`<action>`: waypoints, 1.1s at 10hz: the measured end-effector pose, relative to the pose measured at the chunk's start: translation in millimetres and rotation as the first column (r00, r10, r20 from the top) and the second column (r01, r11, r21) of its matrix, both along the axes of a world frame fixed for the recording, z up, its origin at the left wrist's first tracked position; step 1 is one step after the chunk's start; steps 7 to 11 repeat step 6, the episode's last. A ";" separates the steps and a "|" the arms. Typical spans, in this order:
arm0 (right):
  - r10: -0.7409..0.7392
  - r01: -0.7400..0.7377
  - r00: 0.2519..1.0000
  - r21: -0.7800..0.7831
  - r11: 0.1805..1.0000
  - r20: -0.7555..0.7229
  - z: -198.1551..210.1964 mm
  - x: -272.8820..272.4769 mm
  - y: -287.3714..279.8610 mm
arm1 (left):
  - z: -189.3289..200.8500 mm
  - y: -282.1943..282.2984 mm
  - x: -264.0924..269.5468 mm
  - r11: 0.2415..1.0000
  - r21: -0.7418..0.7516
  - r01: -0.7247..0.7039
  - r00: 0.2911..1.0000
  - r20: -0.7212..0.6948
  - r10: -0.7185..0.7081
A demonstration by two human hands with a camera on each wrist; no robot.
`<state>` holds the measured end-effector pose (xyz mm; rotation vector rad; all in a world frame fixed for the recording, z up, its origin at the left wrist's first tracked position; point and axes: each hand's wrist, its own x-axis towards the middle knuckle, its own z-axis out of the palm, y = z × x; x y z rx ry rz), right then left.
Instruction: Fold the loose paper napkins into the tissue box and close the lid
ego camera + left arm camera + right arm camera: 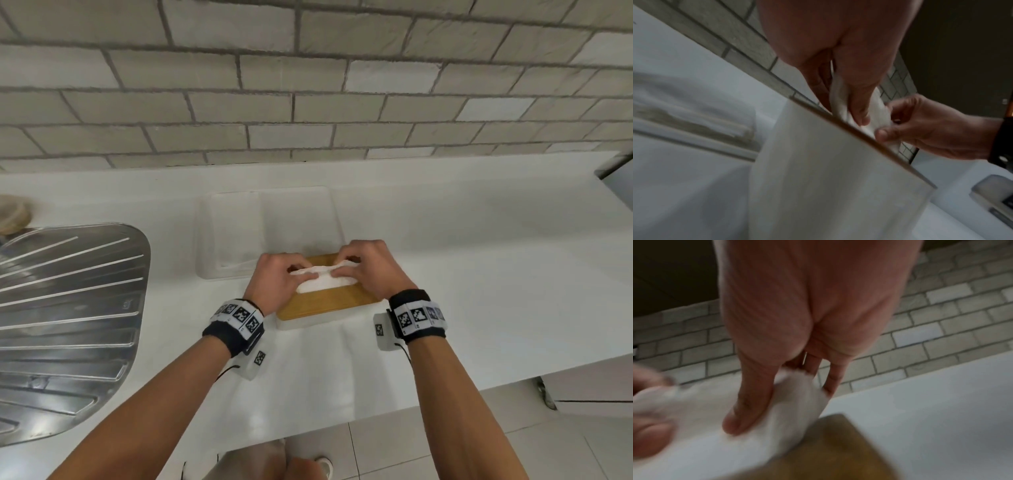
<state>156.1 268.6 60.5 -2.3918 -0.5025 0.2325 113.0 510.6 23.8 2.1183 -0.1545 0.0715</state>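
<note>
A white tissue box [308, 323] with a wooden lid [329, 301] lying on top stands on the white counter in the head view. A white folded napkin [325, 281] lies across the lid. My left hand [301, 270] pinches the napkin's left end, and my right hand [346, 265] pinches its right end. In the left wrist view my left thumb [859, 105] presses the napkin [877, 110] above the lid edge [859, 136]. The right wrist view shows my right thumb [748, 402] on the napkin [715, 434] over the lid [838, 451].
A clear plastic container [267, 226] stands just behind the box. A steel sink drainboard [68, 308] fills the left side. A white sheet [308, 370] lies between the box and the counter's front edge. A brick wall [308, 102] rises behind.
</note>
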 end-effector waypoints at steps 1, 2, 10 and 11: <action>-0.078 0.076 0.994 0.027 0.997 0.072 17.3 1.9 -28.4 | 9.1 20.9 -7.2 0.999 0.026 -0.022 0.999 0.032 0.021; -0.064 0.062 0.993 0.018 0.998 0.103 27.2 -0.2 -30.5 | 18.3 24.0 -14.5 1.000 0.011 -0.026 0.999 0.037 0.025; -0.021 0.050 0.981 -0.148 0.988 0.191 57.5 5.4 -40.0 | 40.8 27.0 -18.9 0.979 0.201 -0.038 0.997 0.081 0.022; -0.021 0.050 0.981 -0.148 0.988 0.191 57.5 5.4 -40.0 | 40.8 27.0 -18.9 0.979 0.201 -0.038 0.997 0.081 0.022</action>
